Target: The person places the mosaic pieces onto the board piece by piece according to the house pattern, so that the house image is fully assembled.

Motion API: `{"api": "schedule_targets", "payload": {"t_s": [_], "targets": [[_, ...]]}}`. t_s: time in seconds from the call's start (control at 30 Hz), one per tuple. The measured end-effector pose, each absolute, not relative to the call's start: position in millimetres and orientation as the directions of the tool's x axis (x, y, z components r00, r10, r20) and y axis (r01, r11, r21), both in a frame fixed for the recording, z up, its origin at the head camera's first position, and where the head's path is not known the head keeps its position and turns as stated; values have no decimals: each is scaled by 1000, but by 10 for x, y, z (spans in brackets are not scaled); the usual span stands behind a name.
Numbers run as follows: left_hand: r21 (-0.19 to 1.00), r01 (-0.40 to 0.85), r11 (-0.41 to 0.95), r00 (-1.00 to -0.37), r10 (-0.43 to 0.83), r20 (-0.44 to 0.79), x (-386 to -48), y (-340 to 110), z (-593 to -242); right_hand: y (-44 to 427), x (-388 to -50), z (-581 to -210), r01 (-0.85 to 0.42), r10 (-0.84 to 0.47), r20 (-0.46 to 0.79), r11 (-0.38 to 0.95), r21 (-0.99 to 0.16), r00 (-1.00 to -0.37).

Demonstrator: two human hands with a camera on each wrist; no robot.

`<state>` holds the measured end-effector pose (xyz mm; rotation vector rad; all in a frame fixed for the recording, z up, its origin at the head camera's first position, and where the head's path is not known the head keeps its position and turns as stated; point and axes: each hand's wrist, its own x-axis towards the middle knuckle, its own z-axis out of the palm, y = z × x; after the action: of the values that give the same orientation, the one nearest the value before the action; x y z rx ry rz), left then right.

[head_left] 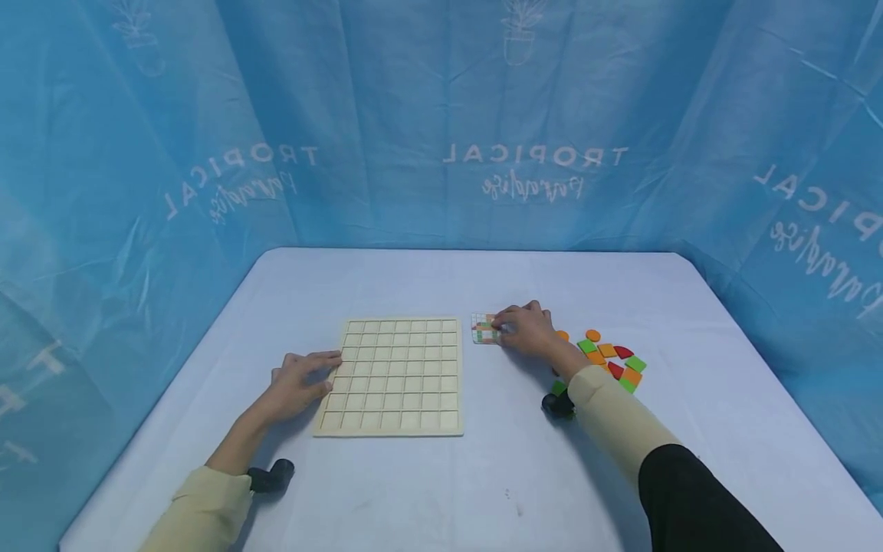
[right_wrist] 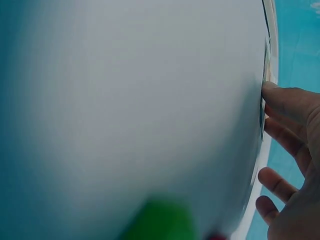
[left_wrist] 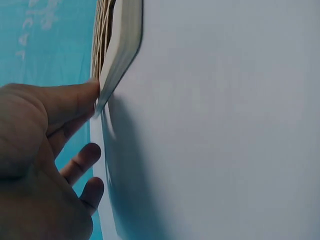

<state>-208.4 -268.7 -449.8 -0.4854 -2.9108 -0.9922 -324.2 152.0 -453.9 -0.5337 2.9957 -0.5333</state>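
A cream square board (head_left: 400, 377) with a grid of shallow cells lies flat on the table. My left hand (head_left: 295, 385) is at its left edge, thumb and forefinger touching the rim; in the left wrist view the board's edge (left_wrist: 122, 45) meets the thumb tip, and the other fingers are spread. Right of the board lies a small printed card (head_left: 481, 328) with a coloured grid pattern. The fingertips of my right hand (head_left: 530, 331) rest on the card's right part and hide it. In the right wrist view the card (right_wrist: 266, 65) appears edge-on beside the thumb.
Loose orange, green and red flat pieces (head_left: 607, 350) lie in a group right of my right hand, partly hidden by the forearm. A blurred green piece (right_wrist: 162, 220) shows in the right wrist view. Blue printed curtains (head_left: 414, 115) stand around the white table (head_left: 386, 491).
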Motion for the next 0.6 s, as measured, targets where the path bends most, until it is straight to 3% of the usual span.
{"api": "schedule_targets", "payload": {"t_s": [0.33, 0.6], "targets": [[541, 318, 778, -947, 286, 145, -2136, -2247, -4524, 1852, -3211, -4541, -306, -324, 20, 870, -387, -946], [521, 332, 786, -942, 302, 144, -2148, -2015, -4533, 2059, -3168, -4510, -221, -265, -55, 887, -405, -963]]}}
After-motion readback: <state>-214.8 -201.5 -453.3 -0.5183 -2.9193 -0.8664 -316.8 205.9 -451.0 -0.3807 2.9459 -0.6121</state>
